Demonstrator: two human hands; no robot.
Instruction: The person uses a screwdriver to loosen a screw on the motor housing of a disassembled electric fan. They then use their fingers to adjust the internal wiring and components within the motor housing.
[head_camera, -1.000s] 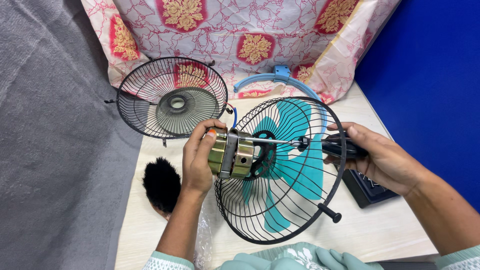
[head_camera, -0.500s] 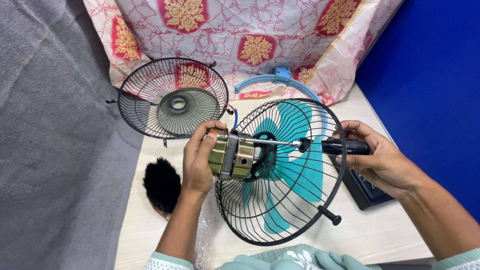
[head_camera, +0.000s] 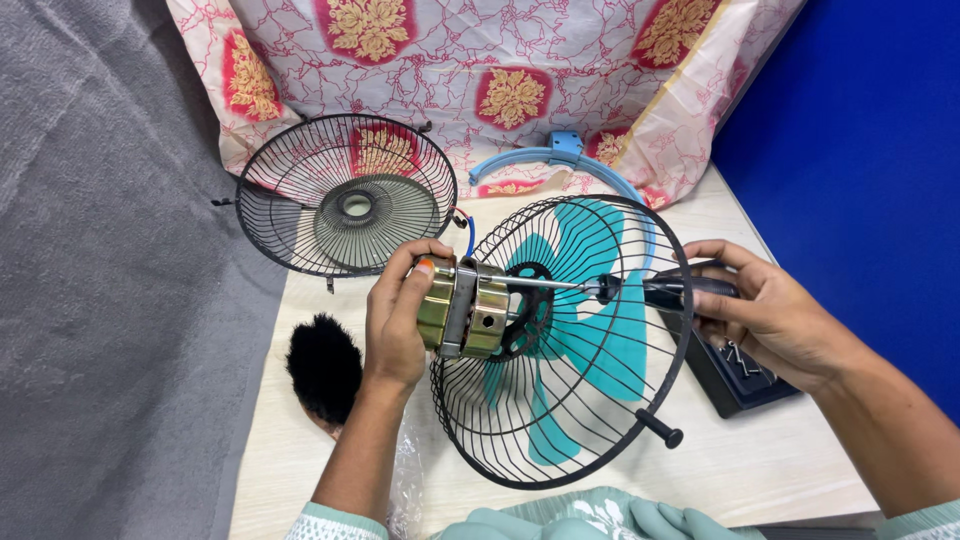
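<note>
Motor (head_camera: 468, 308) sat clamped in my left hand (head_camera: 395, 320), fingers wrapped round its casing, held against the back of the wire guard (head_camera: 560, 340). My right hand (head_camera: 770, 320) gripped the screwdriver (head_camera: 640, 290), whose long shaft lay level, pointing leftward through the grille at the motor. Teal blades (head_camera: 590, 330) showed behind the wires, above the table (head_camera: 760, 460).

The left hand (head_camera: 395, 325) covers the near end of the motor (head_camera: 468, 308), so its back face cannot be seen. The right hand (head_camera: 770, 320) wraps the screwdriver (head_camera: 640, 290) handle, hiding its butt; the tip is lost among the guard (head_camera: 560, 345) wires at the hub. That hand also hides much of the black box (head_camera: 735, 375). The blue ring (head_camera: 560, 165) passes behind the guard. The brush (head_camera: 322, 368) handle is out of sight behind the forearm. Both elbows are cut off by the bottom edge.
</note>
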